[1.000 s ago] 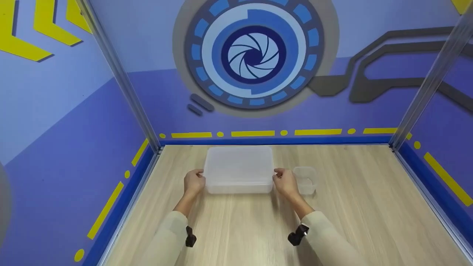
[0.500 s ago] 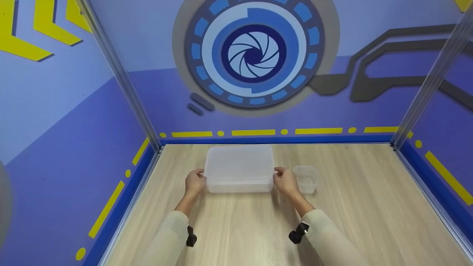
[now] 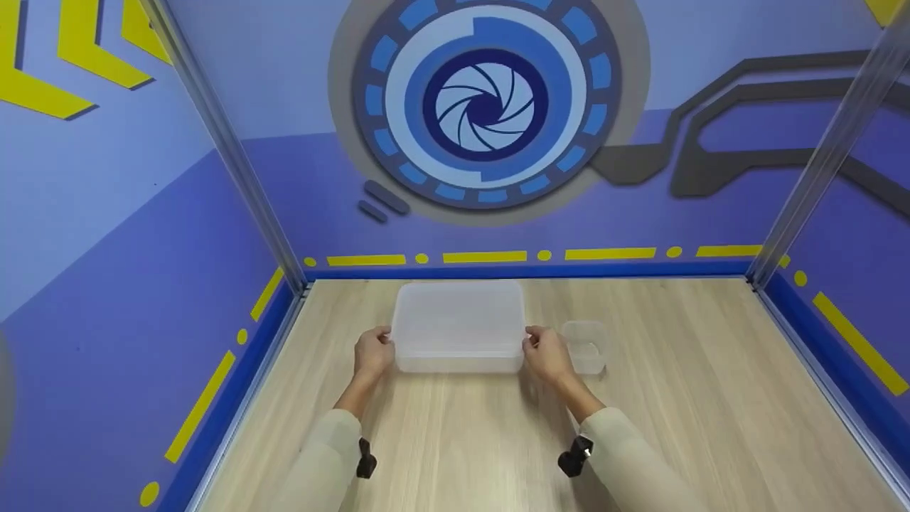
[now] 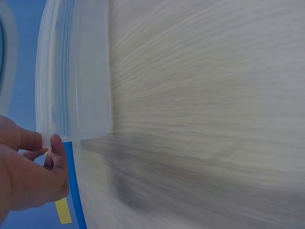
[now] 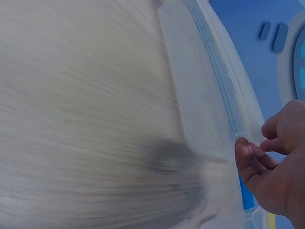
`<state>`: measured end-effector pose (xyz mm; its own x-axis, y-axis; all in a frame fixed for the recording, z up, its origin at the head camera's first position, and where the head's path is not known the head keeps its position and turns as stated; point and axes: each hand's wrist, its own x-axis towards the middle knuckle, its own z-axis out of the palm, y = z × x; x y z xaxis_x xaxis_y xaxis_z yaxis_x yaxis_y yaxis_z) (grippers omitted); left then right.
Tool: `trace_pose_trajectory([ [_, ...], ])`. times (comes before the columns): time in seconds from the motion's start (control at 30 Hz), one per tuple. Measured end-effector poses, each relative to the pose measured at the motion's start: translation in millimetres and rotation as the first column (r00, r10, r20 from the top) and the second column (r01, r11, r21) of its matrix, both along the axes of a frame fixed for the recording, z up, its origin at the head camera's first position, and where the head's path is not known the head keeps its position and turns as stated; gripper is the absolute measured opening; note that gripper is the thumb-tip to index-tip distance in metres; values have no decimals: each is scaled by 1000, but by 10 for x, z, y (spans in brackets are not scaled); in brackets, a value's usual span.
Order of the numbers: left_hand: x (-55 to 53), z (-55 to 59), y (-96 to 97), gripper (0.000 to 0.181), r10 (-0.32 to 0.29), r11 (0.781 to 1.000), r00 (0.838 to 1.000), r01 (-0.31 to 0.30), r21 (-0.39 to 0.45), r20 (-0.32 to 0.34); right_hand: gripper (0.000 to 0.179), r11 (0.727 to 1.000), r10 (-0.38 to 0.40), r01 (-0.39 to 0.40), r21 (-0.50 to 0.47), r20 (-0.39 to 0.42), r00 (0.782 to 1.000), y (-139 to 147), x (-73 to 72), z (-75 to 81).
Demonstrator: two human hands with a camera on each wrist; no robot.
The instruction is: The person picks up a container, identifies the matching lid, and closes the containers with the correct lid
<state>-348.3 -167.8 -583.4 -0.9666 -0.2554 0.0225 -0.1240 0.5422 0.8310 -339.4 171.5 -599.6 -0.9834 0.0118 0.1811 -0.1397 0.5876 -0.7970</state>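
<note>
A large rectangular box (image 3: 458, 363) of frosted clear plastic stands on the wooden table towards the back wall, with a whitish lid (image 3: 458, 318) on top. At its left end my left hand (image 3: 373, 353) pinches the lid's edge between thumb and fingers. My right hand (image 3: 549, 355) pinches the opposite edge at the right end. In the left wrist view, the thumb and fingers of the left hand (image 4: 33, 167) meet at the lid's corner. The right wrist view has the right hand (image 5: 274, 160) in a matching pinch, its fingertips right at the rim.
A small clear plastic container (image 3: 587, 348) stands just right of my right hand, partly behind it. Bare wooden table (image 3: 711, 398) extends to the right and in front. Printed blue walls with metal corner posts (image 3: 242, 163) enclose the back and sides.
</note>
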Motion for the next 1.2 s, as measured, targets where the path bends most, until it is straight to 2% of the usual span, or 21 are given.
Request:
trace_pose_trajectory([
  [0.33,34,-27,-2,40,-18,999,999,17,31,31,29,998,23,-20,54,-60,998,16,25,-30],
  [0.87,54,-49,-15,41,-43,998,998,41,53,38,30,996,33,-26,90,-75,997,-4,46,-49],
  [1.1,42,-69,-15,40,-55,996,998,54,74,15,30,994,41,-27,109,-127,991,1,37,-51],
  [1.2,17,-69,-13,41,-48,994,998,45,100,31,31,992,61,-44,117,-139,988,3,36,-44],
])
